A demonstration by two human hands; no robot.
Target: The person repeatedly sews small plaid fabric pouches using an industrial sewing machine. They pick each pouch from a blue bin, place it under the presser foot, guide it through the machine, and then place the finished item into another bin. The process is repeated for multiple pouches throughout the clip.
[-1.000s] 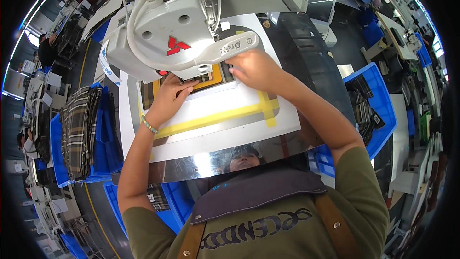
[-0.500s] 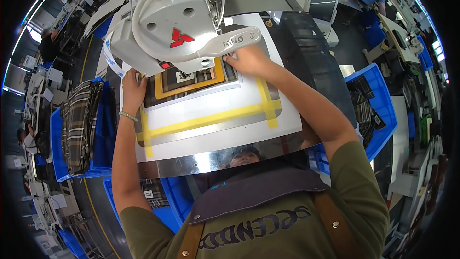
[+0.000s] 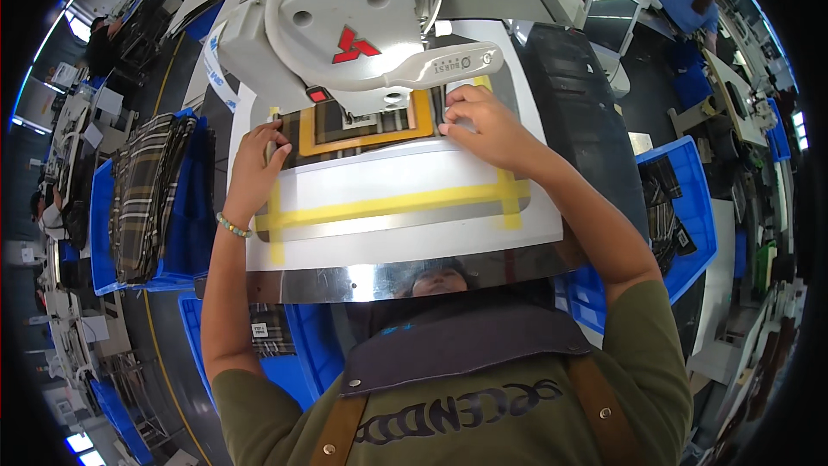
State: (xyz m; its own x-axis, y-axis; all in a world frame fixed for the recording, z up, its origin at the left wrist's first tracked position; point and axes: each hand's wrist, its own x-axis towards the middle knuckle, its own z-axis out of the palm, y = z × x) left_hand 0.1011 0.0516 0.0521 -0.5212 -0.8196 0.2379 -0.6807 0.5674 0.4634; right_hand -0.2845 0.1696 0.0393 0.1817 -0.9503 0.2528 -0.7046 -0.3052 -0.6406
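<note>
Under the white sewing machine head (image 3: 354,43), a yellow-orange rectangular frame (image 3: 369,146) lies on dark plaid fabric (image 3: 291,131). A small pale label (image 3: 360,121) shows on the cloth inside the frame, partly hidden by the machine. My left hand (image 3: 258,162) rests at the fabric's left edge, fingertips touching it, thumb apart from the fingers. On the other side my right hand (image 3: 490,127) is bent beside the frame's right edge. A gap shows between its thumb and forefinger, with nothing visible in it. Whether its fingertips press the cloth is hard to tell.
A white sheet (image 3: 371,248) with yellow tape (image 3: 388,210) covers the metal table plate (image 3: 362,285). Blue bins of folded plaid cloth stand left (image 3: 105,246) and right (image 3: 697,207); another bin (image 3: 315,345) sits below the table edge. A screen (image 3: 611,13) stands behind right.
My right hand has come out from behind the machine's lever, its fingers loosened. My left hand has tilted inward at the fabric's left edge. The whole view has shifted slightly.
</note>
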